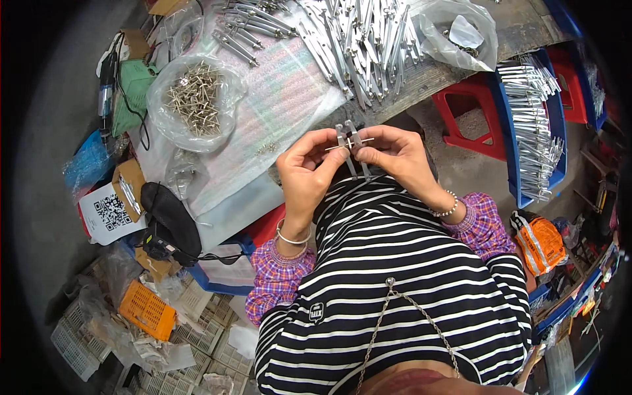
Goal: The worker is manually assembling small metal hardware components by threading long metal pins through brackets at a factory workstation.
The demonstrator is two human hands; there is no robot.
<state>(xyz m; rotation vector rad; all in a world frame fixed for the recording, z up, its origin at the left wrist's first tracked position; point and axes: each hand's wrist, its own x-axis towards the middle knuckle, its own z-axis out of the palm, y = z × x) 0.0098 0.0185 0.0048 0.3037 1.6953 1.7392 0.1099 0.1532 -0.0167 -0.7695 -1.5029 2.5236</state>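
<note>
Above my lap, close to the table's front edge, both hands meet at a small metal assembly. My left hand (307,168) is closed in a pinch on one of two slim silver metal arms (342,135). My right hand (398,158) pinches the other silver metal arm (359,150), which stands beside the first. Between them shows a thin brass-coloured cross-shaped pin (349,145), its ends sticking out sideways near the fingertips. The fingers partly hide how the pin sits in the arms.
A plastic bag of brass-coloured pins (195,105) sits on the table's left. Silver arms (368,43) are heaped at the back, beside another bag (461,33). A blue tray (520,187) full of arms and a red stool (471,115) stand right; an electric screwdriver (105,99) is far left.
</note>
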